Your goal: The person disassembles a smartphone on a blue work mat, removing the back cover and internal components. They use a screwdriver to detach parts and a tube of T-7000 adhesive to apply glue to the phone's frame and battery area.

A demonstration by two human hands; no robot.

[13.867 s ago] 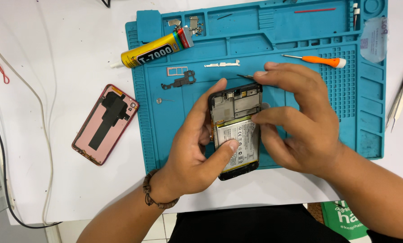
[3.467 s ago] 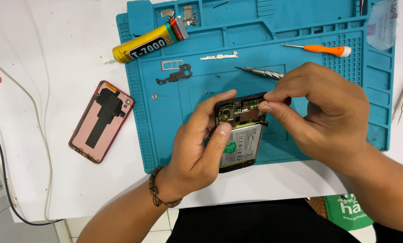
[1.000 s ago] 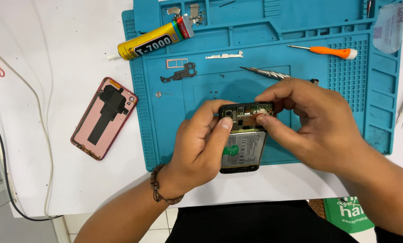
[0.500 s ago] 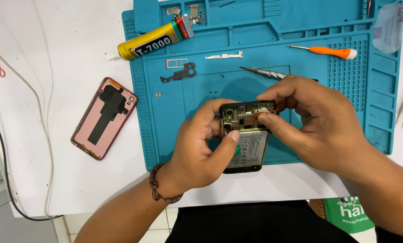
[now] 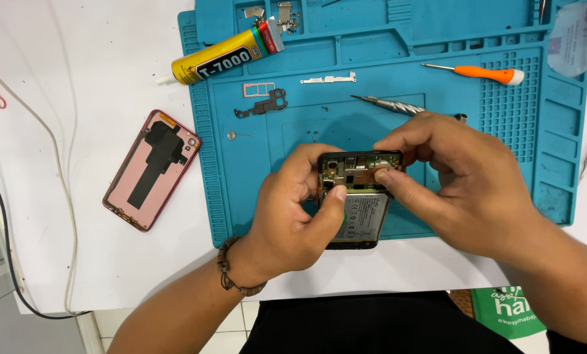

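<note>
Now both hands — left hand (image 5: 292, 219), right hand (image 5: 461, 183) — around opened phone (image 5: 357, 203) near mat's (image 5: 241, 196) front edge.

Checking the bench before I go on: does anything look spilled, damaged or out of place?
Nothing stands out. The opened phone sits between the left hand and right hand over the blue repair mat. Its pink back cover lies inside-up on the white table, and the glue tube overhangs the mat's edge, nothing leaking.

glue tube (image 5: 226, 59): yellow, on mat's top edge
back cover (image 5: 152, 169): pink, on table
screwdriver (image 5: 474, 72): orange-handled, on blue mat (image 5: 254, 170)
</note>
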